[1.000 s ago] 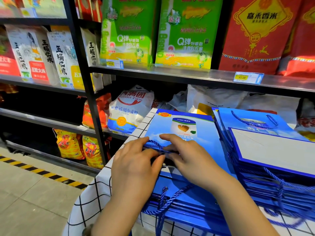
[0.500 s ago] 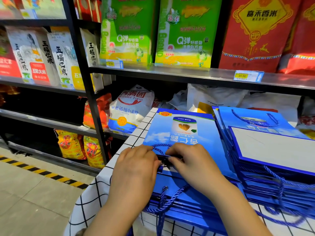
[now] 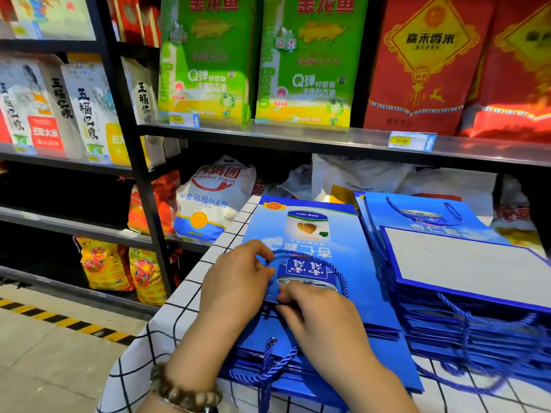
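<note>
A flat blue paper gift bag with a can printed on it lies on top of the left stack of like bags. Its blue rope handle loops over the bag's face. My left hand has curled fingers and pinches the bag's near edge where the rope begins. Just right of it, my right hand grips that same near edge, fingers curled under. A bead bracelet sits on my left wrist.
A second stack of blue bags lies to the right, one showing a white side. Both stacks rest on a table with a white checked cloth. Shelves behind hold green rice bags, red rice bags and a flour sack. Floor lies at left.
Both hands have slid towards me along the top bag. The rope handle and more of the bag's print now show beyond my fingers.
</note>
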`<state>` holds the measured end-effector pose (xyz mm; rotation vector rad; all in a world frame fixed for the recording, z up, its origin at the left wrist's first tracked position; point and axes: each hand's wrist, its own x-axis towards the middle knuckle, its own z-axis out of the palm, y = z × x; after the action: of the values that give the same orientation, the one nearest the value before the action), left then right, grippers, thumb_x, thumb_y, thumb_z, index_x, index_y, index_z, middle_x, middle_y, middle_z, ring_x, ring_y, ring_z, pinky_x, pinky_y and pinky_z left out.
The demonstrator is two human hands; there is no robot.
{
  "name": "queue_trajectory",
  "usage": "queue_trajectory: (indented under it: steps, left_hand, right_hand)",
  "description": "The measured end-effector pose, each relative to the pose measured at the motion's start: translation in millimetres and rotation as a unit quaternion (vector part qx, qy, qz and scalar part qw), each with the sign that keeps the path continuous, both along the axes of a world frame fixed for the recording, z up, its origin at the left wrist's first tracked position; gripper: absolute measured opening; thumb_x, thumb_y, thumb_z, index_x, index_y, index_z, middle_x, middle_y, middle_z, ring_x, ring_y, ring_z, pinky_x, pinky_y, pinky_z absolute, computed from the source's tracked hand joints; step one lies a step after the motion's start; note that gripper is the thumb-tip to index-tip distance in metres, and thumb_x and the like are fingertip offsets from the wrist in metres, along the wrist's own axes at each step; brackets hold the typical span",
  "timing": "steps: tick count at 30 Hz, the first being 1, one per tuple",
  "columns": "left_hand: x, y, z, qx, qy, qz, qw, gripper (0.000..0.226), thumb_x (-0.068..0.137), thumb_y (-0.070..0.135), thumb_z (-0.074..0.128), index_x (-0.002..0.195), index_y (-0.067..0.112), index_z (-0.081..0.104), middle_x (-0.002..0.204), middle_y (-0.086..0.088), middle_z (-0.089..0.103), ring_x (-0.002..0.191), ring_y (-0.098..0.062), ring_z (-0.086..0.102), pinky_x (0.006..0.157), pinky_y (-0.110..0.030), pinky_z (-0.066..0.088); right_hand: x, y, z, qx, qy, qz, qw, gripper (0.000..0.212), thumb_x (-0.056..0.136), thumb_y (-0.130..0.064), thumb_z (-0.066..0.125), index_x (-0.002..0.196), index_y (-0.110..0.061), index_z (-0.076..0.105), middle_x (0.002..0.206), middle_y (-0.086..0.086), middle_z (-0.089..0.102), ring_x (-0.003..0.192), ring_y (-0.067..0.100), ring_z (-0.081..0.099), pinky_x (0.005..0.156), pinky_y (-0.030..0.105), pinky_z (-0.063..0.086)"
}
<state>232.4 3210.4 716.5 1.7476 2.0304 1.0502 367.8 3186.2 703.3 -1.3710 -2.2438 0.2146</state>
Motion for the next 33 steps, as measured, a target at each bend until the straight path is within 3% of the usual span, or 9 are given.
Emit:
queue_trajectory:
  steps: [4, 7, 9, 12, 18, 22, 24, 29, 33]
  left_hand:
    - [-7, 2, 1, 0.057, -0.020, 0.026, 0.998, 0.019, 0.081, 0.023, 0.064, 0.075, 0.034, 0.051, 0.065, 0.011, 0.060, 0.077, -0.017, 0.059, 0.064, -0.030, 0.041]
    - [-3, -1, 0, 0.079, 0.008, 0.011, 0.997, 0.012, 0.082, 0.026, 0.064, 0.079, 0.033, 0.054, 0.061, 0.013, 0.056, 0.078, -0.018, 0.058, 0.065, -0.030, 0.041]
    - [-6, -3, -2, 0.080, 0.022, 0.002, 0.997, 0.006, 0.083, 0.029, 0.062, 0.085, 0.032, 0.058, 0.069, 0.013, 0.059, 0.083, -0.016, 0.059, 0.068, -0.029, 0.042]
    - [-10, -7, -7, 0.076, 0.020, -0.027, 0.997, 0.007, 0.085, 0.028, 0.060, 0.092, 0.030, 0.062, 0.088, 0.013, 0.064, 0.091, -0.011, 0.060, 0.078, -0.030, 0.047]
    - [-28, -19, -10, 0.125, -0.063, -0.034, 0.990, 0.033, 0.090, 0.013, 0.053, 0.076, 0.043, 0.053, 0.084, 0.021, 0.062, 0.084, 0.007, 0.056, 0.069, -0.010, 0.039]
    - [-50, -25, -4, 0.089, -0.257, -0.128, 0.954, 0.054, 0.073, -0.013, 0.042, 0.093, 0.030, 0.066, 0.105, 0.010, 0.067, 0.106, 0.003, 0.056, 0.092, -0.023, 0.044]
    - [-57, -29, 3, 0.069, -0.298, -0.227, 0.925, 0.065, 0.054, -0.005, 0.042, 0.106, 0.028, 0.065, 0.114, 0.008, 0.067, 0.115, 0.000, 0.053, 0.093, -0.021, 0.043]
    - [-49, -23, 17, 0.077, -0.151, -0.238, 0.956, 0.037, 0.055, 0.042, 0.074, 0.091, 0.037, 0.068, 0.091, 0.023, 0.069, 0.088, 0.008, 0.061, 0.073, -0.007, 0.043]
    - [-50, -11, 20, 0.115, -0.209, -0.199, 0.951, 0.018, 0.072, 0.005, 0.071, 0.080, 0.020, 0.069, 0.076, 0.018, 0.072, 0.074, 0.004, 0.065, 0.064, -0.008, 0.045]
  right_hand:
    - [0, -3, 0, 0.009, 0.001, 0.010, 1.000, 0.018, 0.092, -0.041, 0.043, 0.105, -0.030, 0.049, 0.110, -0.010, 0.062, 0.103, 0.014, 0.054, 0.070, 0.029, 0.033]
    - [0, -2, -1, 0.000, -0.012, 0.024, 1.000, 0.030, 0.088, -0.049, 0.047, 0.114, -0.033, 0.048, 0.120, -0.015, 0.053, 0.115, 0.009, 0.046, 0.091, 0.026, 0.035]
    - [1, 2, -3, -0.014, -0.055, 0.033, 0.998, 0.052, 0.084, -0.057, 0.046, 0.130, -0.033, 0.039, 0.142, -0.011, 0.037, 0.133, 0.014, 0.029, 0.111, 0.030, 0.020]
    - [2, 7, -3, -0.064, -0.123, 0.025, 0.990, 0.068, 0.084, -0.063, 0.041, 0.142, -0.031, 0.024, 0.156, -0.008, 0.011, 0.144, 0.016, 0.005, 0.115, 0.039, 0.004]
    - [-2, 5, 7, 0.033, -0.184, 0.031, 0.982, 0.049, 0.093, -0.053, 0.030, 0.130, -0.021, 0.041, 0.135, 0.002, 0.047, 0.124, 0.025, 0.042, 0.090, 0.034, 0.038]
    - [1, 6, 17, 0.152, -0.132, -0.013, 0.979, 0.044, 0.084, -0.052, 0.028, 0.072, -0.028, 0.064, 0.058, -0.010, 0.065, 0.049, 0.009, 0.061, 0.037, 0.022, 0.031]
    - [6, 7, 23, 0.208, -0.116, -0.025, 0.971, 0.043, 0.083, -0.051, 0.029, 0.064, -0.028, 0.060, 0.045, -0.009, 0.059, 0.036, 0.012, 0.053, 0.034, 0.022, 0.019]
    - [10, -1, 50, 0.294, -0.048, 0.012, 0.955, 0.039, 0.084, -0.053, 0.035, 0.069, -0.028, 0.062, 0.049, -0.009, 0.061, 0.043, 0.014, 0.055, 0.037, 0.023, 0.028]
    - [24, -5, 59, 0.350, 0.208, 0.082, 0.910, 0.027, 0.085, -0.043, 0.054, 0.102, -0.022, 0.058, 0.097, -0.011, 0.062, 0.093, 0.007, 0.057, 0.083, 0.019, 0.044]
